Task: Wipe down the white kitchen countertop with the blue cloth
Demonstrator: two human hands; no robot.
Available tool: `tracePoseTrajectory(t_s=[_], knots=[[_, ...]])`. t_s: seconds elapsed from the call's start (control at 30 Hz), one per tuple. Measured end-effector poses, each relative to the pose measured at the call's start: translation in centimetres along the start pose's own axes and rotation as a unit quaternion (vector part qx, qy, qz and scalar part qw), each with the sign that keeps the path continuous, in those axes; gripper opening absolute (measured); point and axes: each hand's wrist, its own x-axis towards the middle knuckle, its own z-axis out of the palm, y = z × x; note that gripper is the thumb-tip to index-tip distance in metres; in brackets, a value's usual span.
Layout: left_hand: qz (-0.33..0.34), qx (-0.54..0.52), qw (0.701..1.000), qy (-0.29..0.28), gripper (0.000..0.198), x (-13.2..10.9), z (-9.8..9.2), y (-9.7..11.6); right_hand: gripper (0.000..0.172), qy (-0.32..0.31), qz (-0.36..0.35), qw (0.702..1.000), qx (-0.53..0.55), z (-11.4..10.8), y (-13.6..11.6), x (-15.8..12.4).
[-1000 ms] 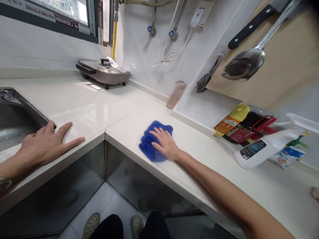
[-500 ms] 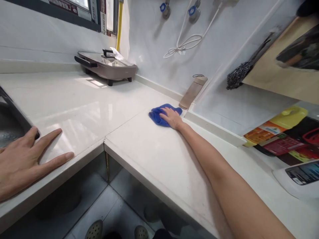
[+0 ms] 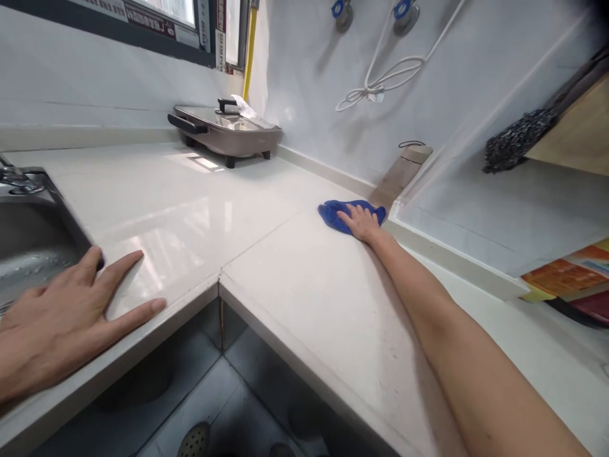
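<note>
My right hand (image 3: 362,222) lies on a crumpled blue cloth (image 3: 333,214), its fingers curved over the fabric and pressing it to the white countertop (image 3: 285,279). Just behind the cloth, a beige-brown bottle (image 3: 402,170) with a carry loop leans against the wall, its base partly covered from view. On the left, my left hand (image 3: 71,311) rests on the counter with fingers spread and nothing held. Its fingertips touch the counter beside the rim of a metal sink (image 3: 71,222).
An electric griddle (image 3: 238,141) with a glass lid stands in the back corner. A bundled white cable (image 3: 380,86) hangs below two blue-handled valves. At right are a dark bristly brush (image 3: 518,139) and an orange-labelled container (image 3: 571,276). The counter's inner corner (image 3: 220,279) opens toward the floor.
The camera view has turned left, showing more of the sink and its tap. My right hand and the cloth have shifted slightly toward the bottle. My left hand stays on the counter.
</note>
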Motion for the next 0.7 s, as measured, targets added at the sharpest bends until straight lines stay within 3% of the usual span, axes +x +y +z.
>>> tracePoseTrajectory(t_s=[0.13,0.27,0.4,0.57,0.7], knots=[[-0.027,-0.017,0.998,-0.057,0.119,-0.6,-2.9,2.6,0.082,-0.029,0.096,0.995,-0.002,-0.5,-3.9,-1.9],[-0.012,-0.018,0.999,-0.05,0.114,-0.6,-3.5,2.9,0.081,-0.047,0.078,0.996,-0.001,-1.3,-8.1,-5.3],[0.0,-0.024,0.999,-0.048,0.11,-0.7,-3.6,2.8,0.083,-0.075,0.041,0.996,-0.01,-2.7,-11.0,-10.5],[0.03,-0.061,0.998,-0.01,0.107,-1.5,-3.8,2.5,0.082,-0.079,0.002,0.997,-0.001,-4.7,-12.8,-18.4],[0.047,-0.06,0.997,0.023,0.107,-2.6,-4.5,2.6,0.08,-0.054,-0.036,0.998,0.011,-5.5,-11.9,-25.2]])
